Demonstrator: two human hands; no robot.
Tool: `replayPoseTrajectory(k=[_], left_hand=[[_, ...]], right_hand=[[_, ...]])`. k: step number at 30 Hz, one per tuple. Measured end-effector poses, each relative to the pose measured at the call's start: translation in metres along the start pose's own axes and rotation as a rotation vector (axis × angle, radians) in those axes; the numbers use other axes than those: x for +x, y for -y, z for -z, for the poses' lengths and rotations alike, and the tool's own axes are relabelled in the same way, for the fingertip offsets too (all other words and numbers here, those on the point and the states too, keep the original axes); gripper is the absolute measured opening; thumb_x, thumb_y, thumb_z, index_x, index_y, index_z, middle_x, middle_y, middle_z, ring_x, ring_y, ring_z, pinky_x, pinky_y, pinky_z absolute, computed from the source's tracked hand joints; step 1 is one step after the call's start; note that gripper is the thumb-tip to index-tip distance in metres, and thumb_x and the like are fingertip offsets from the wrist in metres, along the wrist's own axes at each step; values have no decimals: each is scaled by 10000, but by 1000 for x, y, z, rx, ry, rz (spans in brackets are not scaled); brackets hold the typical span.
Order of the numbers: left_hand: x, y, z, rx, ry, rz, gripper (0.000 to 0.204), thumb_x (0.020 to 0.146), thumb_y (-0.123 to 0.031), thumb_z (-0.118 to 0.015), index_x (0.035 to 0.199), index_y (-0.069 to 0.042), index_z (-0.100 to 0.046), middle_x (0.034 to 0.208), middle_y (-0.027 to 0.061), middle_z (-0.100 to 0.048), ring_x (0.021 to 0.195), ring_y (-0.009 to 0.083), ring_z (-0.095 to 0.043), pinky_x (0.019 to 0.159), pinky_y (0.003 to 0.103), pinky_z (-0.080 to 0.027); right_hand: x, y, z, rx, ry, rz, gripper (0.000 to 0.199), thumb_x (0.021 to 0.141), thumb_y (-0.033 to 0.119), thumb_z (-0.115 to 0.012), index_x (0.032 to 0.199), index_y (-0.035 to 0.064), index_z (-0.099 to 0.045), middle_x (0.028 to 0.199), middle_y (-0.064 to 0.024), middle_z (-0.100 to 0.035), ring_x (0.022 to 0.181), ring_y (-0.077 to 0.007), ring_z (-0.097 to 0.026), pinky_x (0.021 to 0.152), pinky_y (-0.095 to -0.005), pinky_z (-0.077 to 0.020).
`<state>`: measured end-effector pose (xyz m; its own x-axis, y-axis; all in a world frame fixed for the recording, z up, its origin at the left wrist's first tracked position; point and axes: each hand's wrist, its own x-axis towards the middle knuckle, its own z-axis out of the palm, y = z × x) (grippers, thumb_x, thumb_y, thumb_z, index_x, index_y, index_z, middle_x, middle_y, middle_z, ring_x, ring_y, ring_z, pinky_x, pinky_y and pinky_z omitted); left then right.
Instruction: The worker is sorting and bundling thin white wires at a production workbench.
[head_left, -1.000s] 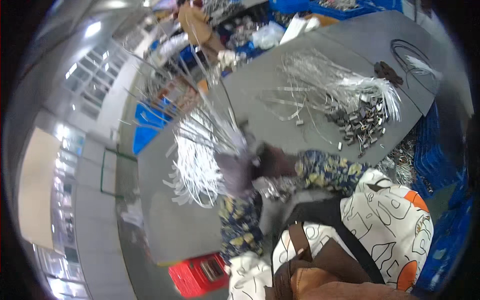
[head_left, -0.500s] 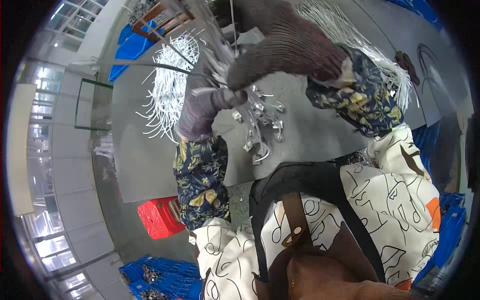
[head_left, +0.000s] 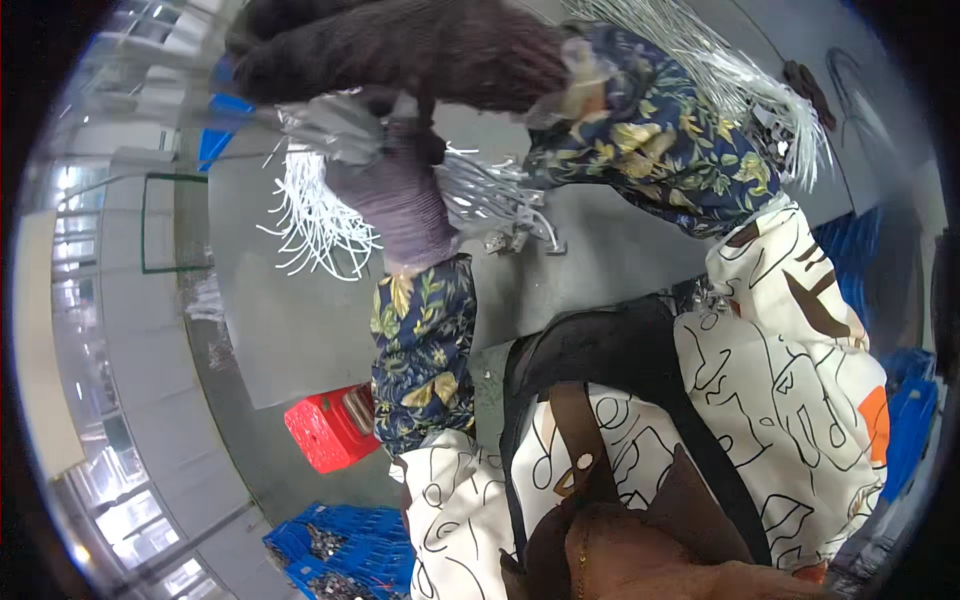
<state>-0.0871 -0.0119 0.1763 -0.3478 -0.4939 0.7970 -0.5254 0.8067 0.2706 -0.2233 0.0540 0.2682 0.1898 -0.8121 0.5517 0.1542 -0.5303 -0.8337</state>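
My left hand, in a grey-purple knit glove, is closed around a bundle of white cables whose loose ends fan out to the left over the grey table. My right hand, in a dark brown knit glove, lies across the top of the same bundle, its thumb pressed down on the silvery wrapped part. Small metal connectors hang from the bundle's right end just above the table. Both forearms wear dark floral sleeve covers.
A large pile of white cables with metal ends lies on the table at the upper right. A red plastic crate stands on the floor by the table's near edge, with blue crates below it and more blue crates at the right.
Both hands have come closer to the camera with the bundle. The right hand has swung over the top of it, and the connectors now hang lower right of the left hand.
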Motion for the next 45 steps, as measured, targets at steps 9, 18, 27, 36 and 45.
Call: replayPoseTrajectory(k=[9, 18, 27, 36, 45], left_hand=[[5, -16, -15, -733, -85, 838, 184, 765, -102, -726, 821, 4, -587, 573, 38, -532, 468, 107, -488, 446, 238, -389], [17, 1, 0, -837, -167, 919, 227, 752, -77, -732, 875, -12, -552, 518, 17, -462, 407, 105, -400, 374, 243, -293], [-8, 23, 12, -827, 122, 670, 467, 717, -123, -672, 1104, 82, -512, 734, 161, -635, 710, 226, -600, 732, 332, -486], [-27, 4, 62, -1089, 69, 737, 362, 655, -59, -668, 959, 81, -529, 568, 120, -569, 580, 183, -568, 593, 276, -466], [-22, -26, 25, -933, 60, 827, 155, 726, -74, -655, 788, -12, -527, 519, 38, -458, 449, 124, -438, 500, 279, -410]], right_hand=[[-241, -176, 11, -422, -378, -861, 529, 714, 425, -701, 1060, 35, -613, 987, -148, -636, 922, -255, -607, 832, -350, -470], [-256, -202, -31, -489, -189, -921, 212, 765, 235, -624, 901, 72, -613, 838, -111, -585, 791, -288, -592, 726, -386, -483], [-265, -248, -51, -1127, -165, -680, 92, 794, 132, -548, 839, 61, -587, 821, -128, -622, 673, -284, -621, 609, -391, -501], [-189, -189, -65, -1048, 89, -714, 193, 797, 111, -540, 964, 23, -582, 889, -162, -606, 747, -313, -653, 629, -422, -531], [-206, -183, -51, -629, -259, -733, 365, 834, 352, -582, 1042, 53, -601, 930, -172, -615, 891, -316, -627, 799, -399, -506]])
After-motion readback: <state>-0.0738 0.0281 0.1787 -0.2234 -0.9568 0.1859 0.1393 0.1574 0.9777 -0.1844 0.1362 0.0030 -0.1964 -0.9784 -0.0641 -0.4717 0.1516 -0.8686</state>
